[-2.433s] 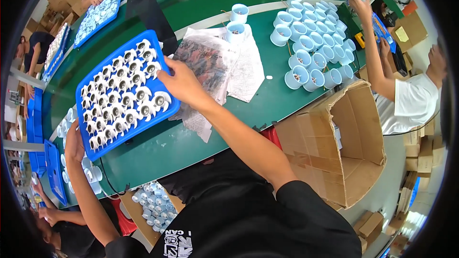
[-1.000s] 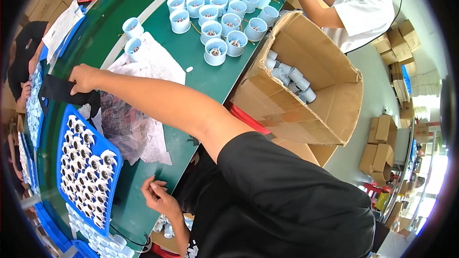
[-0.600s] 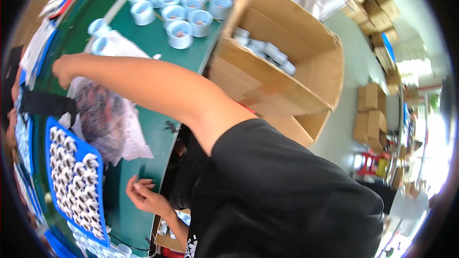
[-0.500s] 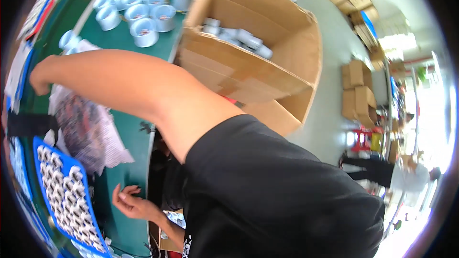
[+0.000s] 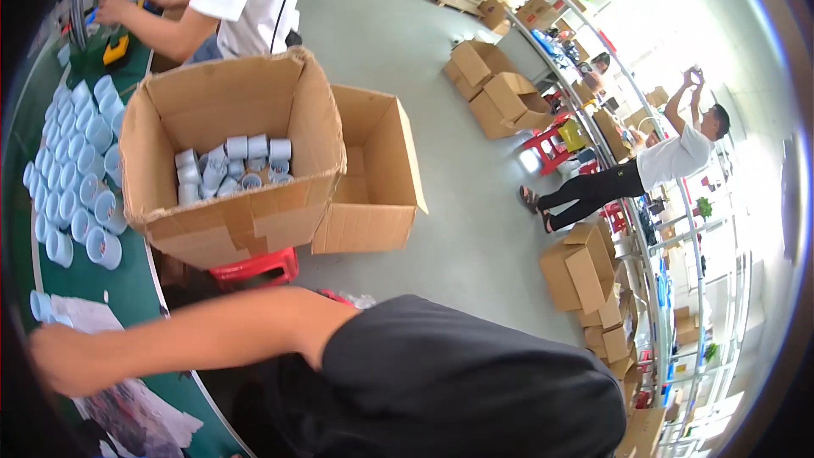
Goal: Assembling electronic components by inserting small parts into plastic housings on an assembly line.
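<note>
While my right hand (image 5: 72, 360) is near the paper (image 5: 144, 416) and two blue cups (image 5: 40, 305), back from the near edge of the surface (image 5: 131, 284), it's too blurry to tell if it's open or closed. My left hand is out of sight. If my right hand sweeps low, it could tip the cups over.

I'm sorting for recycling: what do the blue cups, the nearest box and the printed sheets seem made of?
Cups: probably plastic, smooth with some sheen and thin, even rims. Box: cardboard, matt brown, with a ragged rim. Sheets: likely matt paper, thin, with dark print and uneven edges; blur leaves it open.
</note>
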